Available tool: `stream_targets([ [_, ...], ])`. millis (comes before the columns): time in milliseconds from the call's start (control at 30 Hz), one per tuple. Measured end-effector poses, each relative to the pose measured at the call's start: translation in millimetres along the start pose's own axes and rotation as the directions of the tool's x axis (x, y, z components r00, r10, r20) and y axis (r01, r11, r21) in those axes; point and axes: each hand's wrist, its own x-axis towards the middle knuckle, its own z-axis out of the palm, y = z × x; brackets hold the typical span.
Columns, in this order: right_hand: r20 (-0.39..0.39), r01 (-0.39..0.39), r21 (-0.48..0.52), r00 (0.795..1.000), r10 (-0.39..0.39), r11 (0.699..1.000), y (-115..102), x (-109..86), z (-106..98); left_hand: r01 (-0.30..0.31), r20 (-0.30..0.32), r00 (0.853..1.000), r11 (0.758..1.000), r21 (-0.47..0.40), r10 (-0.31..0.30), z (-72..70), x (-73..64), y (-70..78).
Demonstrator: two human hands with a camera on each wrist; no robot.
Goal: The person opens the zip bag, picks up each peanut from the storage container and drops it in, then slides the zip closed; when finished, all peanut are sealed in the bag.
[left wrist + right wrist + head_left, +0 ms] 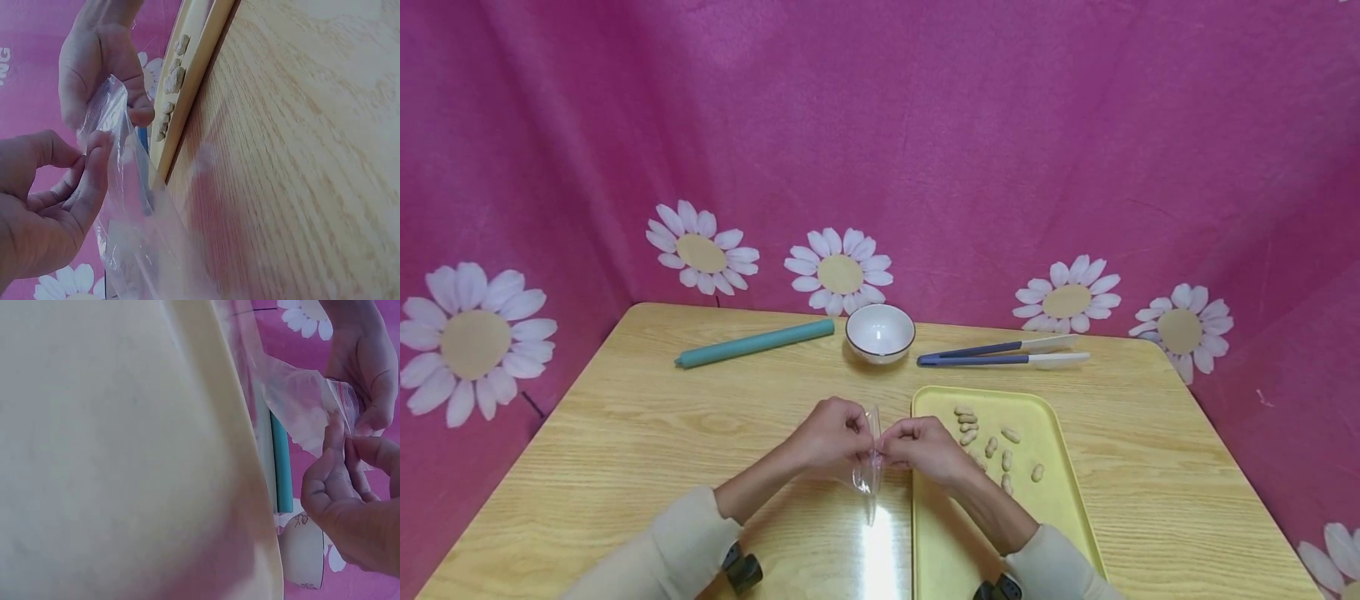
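Both hands meet at the mouth of a clear plastic zip bag (868,475), held above the table just left of the tray. My left hand (835,435) pinches one side of the bag's top edge between thumb and fingers. From the other side my right hand (925,448) pinches the same edge, fingertips close to the left ones. In the right wrist view a reddish strip runs along the mouth of the bag (300,400). Its body hangs down thin and wrinkled in the left wrist view, with no contents showing.
A yellow tray (1026,517) with several peanuts (1007,460) lies under the right forearm. Behind stand a white bowl (881,332) with a dark rim, a teal rod (756,343) to its left and blue-and-white tongs (977,359) to its right. A pink flowered cloth (925,150) hangs behind the table.
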Motion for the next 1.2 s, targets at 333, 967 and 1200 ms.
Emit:
stream_targets([
  [333, -0.047, 0.009, 0.053, 0.999, -0.007, 0.999, 2.1, 2.1, 2.1, -0.012, -0.103, 0.995, 1.000, -0.011, 0.011, 1.3, -1.8, 1.7],
  [967, -0.038, 0.066, -0.223, 0.996, -0.076, 0.973, -5.7, -4.1, -5.3, -0.437, 0.015, 0.887, 0.826, 0.356, 0.462, -5.7, -2.6, -4.5],
  [1200, 0.005, 0.084, -0.301, 0.996, -0.087, 0.950, -5.2, -5.5, -12.2, -0.442, 0.070, 0.879, 0.753, 0.488, 0.471, -11.2, -9.2, -6.1],
])
